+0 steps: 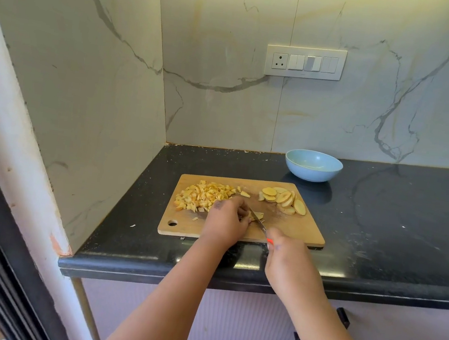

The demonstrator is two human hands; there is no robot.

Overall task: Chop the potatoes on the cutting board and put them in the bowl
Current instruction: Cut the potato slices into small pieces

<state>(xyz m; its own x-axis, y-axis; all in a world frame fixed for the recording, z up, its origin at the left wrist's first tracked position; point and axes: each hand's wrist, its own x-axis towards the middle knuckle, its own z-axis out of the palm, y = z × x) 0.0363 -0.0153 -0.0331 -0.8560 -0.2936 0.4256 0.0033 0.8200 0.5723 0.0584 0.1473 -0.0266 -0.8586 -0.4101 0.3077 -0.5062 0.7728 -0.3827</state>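
On the wooden cutting board [289,229] near the surface's front edge, the left hand [226,221] curls its grip over a potato piece [259,216]; the right hand [286,252] grips the knife [258,220]. Diced potato [202,195] fills the board's left, slices [285,200] its back right. The blue bowl [313,165] sits behind.

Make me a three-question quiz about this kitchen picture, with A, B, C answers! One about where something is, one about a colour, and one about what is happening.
1. Where is the bowl?
A. On the cutting board
B. On the counter behind the cutting board
C. In the left hand

2. What colour is the bowl?
A. Light blue
B. Red
C. Black

3. What is the right hand doing?
A. Resting flat
B. Lifting the bowl
C. Holding the knife

Answers:
1 B: it stands on the dark counter beyond the cutting board.
2 A: its rim and wall are pale blue.
3 C: it grips the handle of the knife while the left hand steadies a potato piece.
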